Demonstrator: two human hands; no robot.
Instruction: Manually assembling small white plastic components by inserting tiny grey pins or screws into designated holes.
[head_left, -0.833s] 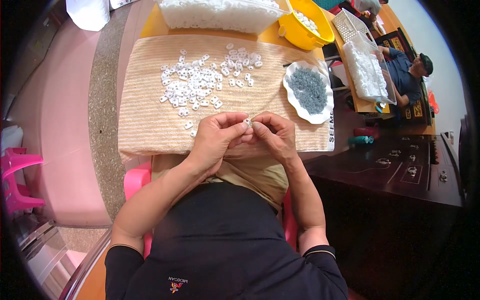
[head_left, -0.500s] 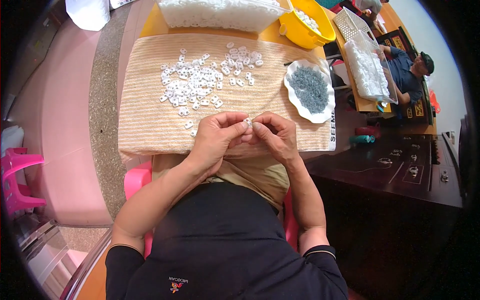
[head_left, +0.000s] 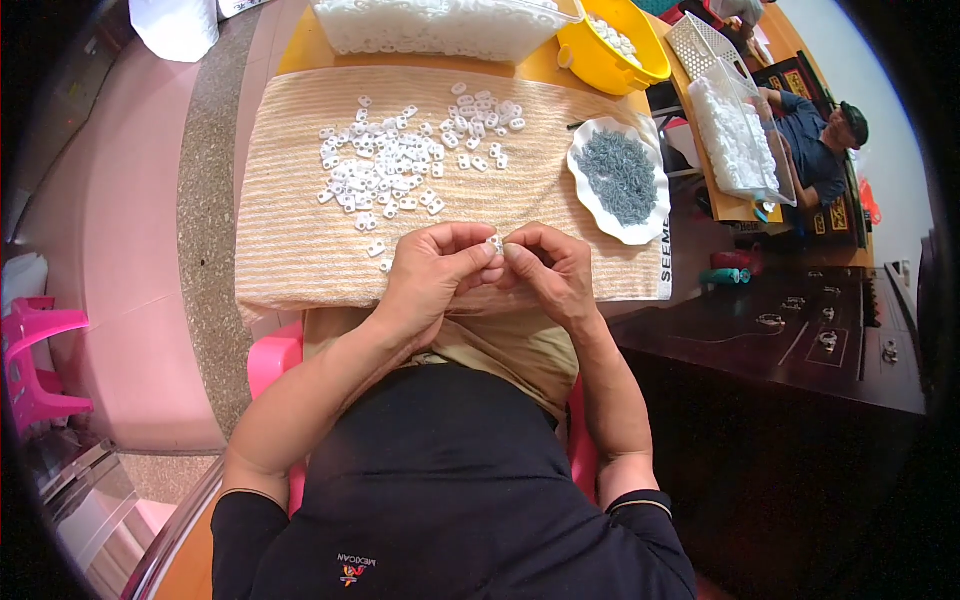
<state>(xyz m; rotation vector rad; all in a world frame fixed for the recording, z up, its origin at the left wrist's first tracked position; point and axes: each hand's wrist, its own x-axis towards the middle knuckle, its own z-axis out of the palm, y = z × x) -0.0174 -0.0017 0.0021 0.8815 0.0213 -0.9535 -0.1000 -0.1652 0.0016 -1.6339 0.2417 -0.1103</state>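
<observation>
Close to the towel's near edge, my two hands meet fingertip to fingertip. My left hand [head_left: 428, 268] pinches a small white plastic piece [head_left: 497, 243] between thumb and forefinger. The thumb and forefinger of my right hand [head_left: 558, 276] are pressed together at that piece's right side; anything held there is too small to make out. Beyond my left hand lies a loose spread of white two-holed plastic pieces [head_left: 385, 165], with a smaller cluster [head_left: 485, 115] to its right. A scalloped white plate [head_left: 650, 232] on the right holds many thin grey-blue pieces [head_left: 618, 178].
A striped beige towel [head_left: 290, 230] covers the table. At its far side stand a clear bin [head_left: 430, 45] of white pieces and a yellow basin [head_left: 640, 75]. Another white-filled bin [head_left: 735, 135] is at right, near a seated person [head_left: 810, 150]. A dark cabinet [head_left: 770, 350] stands right.
Both hands stay together at the white piece, with barely any finger movement. The view has shifted very slightly.
</observation>
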